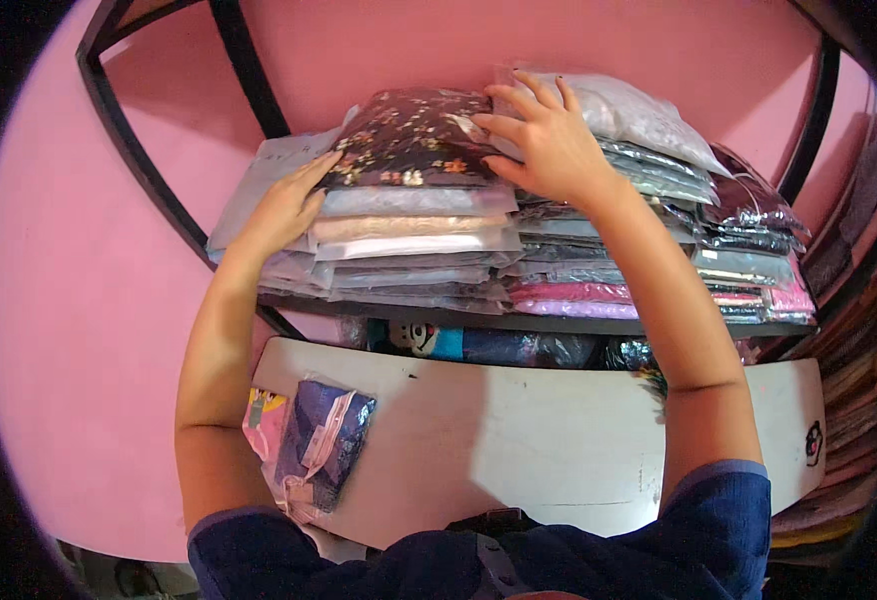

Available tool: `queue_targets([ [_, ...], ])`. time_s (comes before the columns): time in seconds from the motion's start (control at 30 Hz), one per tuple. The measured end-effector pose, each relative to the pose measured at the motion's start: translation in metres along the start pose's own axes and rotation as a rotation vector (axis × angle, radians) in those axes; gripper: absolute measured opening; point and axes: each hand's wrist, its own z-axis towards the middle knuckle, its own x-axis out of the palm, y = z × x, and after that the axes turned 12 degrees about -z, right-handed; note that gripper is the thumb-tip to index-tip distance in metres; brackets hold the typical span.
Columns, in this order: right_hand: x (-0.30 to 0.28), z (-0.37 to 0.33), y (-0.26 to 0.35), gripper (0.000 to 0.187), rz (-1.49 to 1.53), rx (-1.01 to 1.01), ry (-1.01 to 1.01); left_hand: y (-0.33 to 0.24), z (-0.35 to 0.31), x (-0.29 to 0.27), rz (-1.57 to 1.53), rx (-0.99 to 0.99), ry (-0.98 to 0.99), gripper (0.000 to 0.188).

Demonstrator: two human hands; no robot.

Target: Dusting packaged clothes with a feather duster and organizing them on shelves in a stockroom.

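Note:
Stacks of folded clothes in clear plastic bags fill a dark shelf. On top of the middle stack lies a dark floral garment (404, 135) in its bag. My left hand (294, 205) rests along the left edge of that stack, fingers stretched out and close together against the floral package. My right hand (549, 135) is spread, thumb and fingers apart, between the floral package and a whitish bagged garment (639, 110) to its right. Its fingertips touch the near-left end of the whitish bag. Beneath the floral package sit a peach bagged garment (409, 228) and a white bagged garment (409, 245).
Black metal frame bars (249, 65) stand against the pink wall (379, 40). A white table (559, 430) spans below the shelf, with a blue bagged garment (324, 445) at its left end. Hanging fabrics (859, 400) line the right side.

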Motion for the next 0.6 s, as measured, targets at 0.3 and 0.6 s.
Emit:
queue_targets([
  [0.3, -0.003, -0.015, 0.026, 0.021, -0.136, -0.232, 0.002, 0.002, -0.019, 0.003, 0.198, 0.008, -0.141, 0.048],
  [0.6, -0.008, -0.025, 0.019, 0.022, -0.008, -0.217, -0.095, -0.005, -0.038, 0.002, 0.194, 0.039, -0.229, 0.038],
])
